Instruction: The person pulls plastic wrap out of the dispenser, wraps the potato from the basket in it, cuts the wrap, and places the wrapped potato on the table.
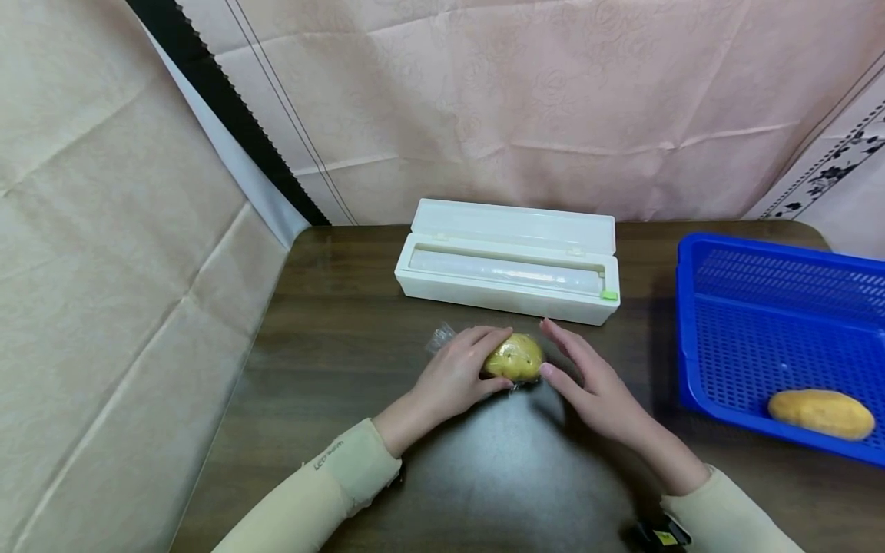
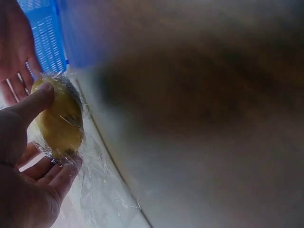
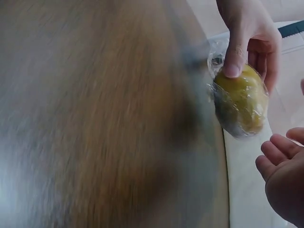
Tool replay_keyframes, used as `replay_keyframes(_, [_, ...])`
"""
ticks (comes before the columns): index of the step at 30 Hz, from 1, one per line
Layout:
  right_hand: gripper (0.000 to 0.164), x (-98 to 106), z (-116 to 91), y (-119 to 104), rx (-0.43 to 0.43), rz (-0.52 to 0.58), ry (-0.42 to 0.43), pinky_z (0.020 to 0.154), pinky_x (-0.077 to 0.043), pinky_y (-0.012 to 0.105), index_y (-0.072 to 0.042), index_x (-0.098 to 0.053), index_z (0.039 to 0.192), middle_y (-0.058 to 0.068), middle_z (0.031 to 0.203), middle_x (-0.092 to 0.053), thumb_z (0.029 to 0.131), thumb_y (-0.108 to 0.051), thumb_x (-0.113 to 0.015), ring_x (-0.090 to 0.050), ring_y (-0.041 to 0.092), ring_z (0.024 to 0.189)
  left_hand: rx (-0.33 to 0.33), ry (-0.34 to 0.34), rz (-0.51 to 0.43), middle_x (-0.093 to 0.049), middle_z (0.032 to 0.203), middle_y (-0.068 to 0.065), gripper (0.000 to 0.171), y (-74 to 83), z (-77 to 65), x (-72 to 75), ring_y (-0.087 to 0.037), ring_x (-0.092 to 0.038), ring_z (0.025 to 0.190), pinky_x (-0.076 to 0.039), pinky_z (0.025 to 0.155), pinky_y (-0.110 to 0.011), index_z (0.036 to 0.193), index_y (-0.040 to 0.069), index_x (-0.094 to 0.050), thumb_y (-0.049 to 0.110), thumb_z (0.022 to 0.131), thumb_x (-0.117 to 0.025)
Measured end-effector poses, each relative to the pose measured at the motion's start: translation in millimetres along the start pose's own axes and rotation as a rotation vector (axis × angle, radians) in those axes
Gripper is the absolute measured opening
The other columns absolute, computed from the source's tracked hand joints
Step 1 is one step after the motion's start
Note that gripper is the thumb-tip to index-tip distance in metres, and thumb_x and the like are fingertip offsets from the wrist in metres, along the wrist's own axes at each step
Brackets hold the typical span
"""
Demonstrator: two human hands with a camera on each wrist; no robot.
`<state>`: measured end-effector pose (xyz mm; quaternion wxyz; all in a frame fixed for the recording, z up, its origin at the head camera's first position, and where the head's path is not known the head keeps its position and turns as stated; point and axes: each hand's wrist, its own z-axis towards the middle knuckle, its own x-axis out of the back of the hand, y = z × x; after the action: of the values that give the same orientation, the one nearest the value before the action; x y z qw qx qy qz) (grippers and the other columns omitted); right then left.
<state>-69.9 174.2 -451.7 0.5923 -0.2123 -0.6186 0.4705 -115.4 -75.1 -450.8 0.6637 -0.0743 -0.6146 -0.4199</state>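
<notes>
A yellow potato (image 1: 515,358) wrapped in clear cling film (image 2: 102,185) is above the table in front of the film box. My left hand (image 1: 459,370) grips it between thumb and fingers; the left wrist view shows the thumb on one side and fingertips on the other. Loose film trails past the fingers there. On the potato's other side my right hand (image 1: 598,392) is held with fingers extended and nothing in its grasp. In the right wrist view the right fingers (image 3: 275,152) stand apart from the wrapped potato (image 3: 242,99).
A white cling film box (image 1: 505,303) with its lid raised and a film roll inside stands at the table's back. To the right, a blue plastic basket (image 1: 733,338) contains an unwrapped potato (image 1: 821,413). Pale cloth (image 1: 484,100) hangs behind the brown table (image 1: 332,307).
</notes>
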Motion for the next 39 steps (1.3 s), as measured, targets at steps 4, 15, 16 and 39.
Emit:
replay_keyframes(4, [0.067,3.5,-5.0,-1.1,0.039,-0.127,-0.021,0.117,-0.038,0.064,-0.014,-0.034,0.168,0.014,0.168,-0.041,0.109,-0.023,-0.064,-0.04,0.037,0.153,0.02,-0.023,-0.02,-0.065,0.141,-0.011,0.075,-1.2,-2.1,-3.5,-0.028,-0.064,0.128,-0.054,0.108,-0.046,0.151,0.008,-0.058,0.03,0.088,-0.091])
replay_keyframes(15, [0.089,9.1,-14.2,1.7,0.244,-0.468,-0.026,0.126,-0.032,0.051,-0.007,-0.032,0.168,0.02,0.167,-0.04,0.097,-0.028,-0.082,-0.041,0.041,0.151,0.05,-0.047,-0.05,-0.059,0.149,-0.012,0.074,-4.2,-5.0,-5.9,-0.029,-0.06,0.135,-0.051,0.111,-0.047,0.152,0.01,-0.056,0.029,0.089,-0.09])
replay_keyframes(16, [0.089,8.9,-13.7,2.5,0.268,-0.485,-0.019,0.127,-0.03,0.05,-0.006,-0.033,0.167,0.021,0.167,-0.041,0.096,-0.028,-0.082,-0.041,0.041,0.151,0.051,-0.045,-0.043,-0.058,0.151,-0.013,0.075,-4.2,-5.1,-5.7,-0.03,-0.058,0.137,-0.05,0.113,-0.047,0.153,0.01,-0.056,0.029,0.089,-0.09])
replay_keyframes(39, [0.102,-5.4,27.3,-14.7,0.375,-0.674,-0.152,0.115,-0.045,0.059,0.004,-0.04,0.161,0.026,0.157,-0.05,0.083,-0.034,-0.094,-0.056,0.044,0.138,0.209,0.057,-0.109,-0.04,0.17,-0.009,0.07,5.6,-31.0,37.9,-0.031,-0.044,0.153,-0.044,0.118,-0.054,0.164,0.011,-0.042,0.029,0.103,-0.073])
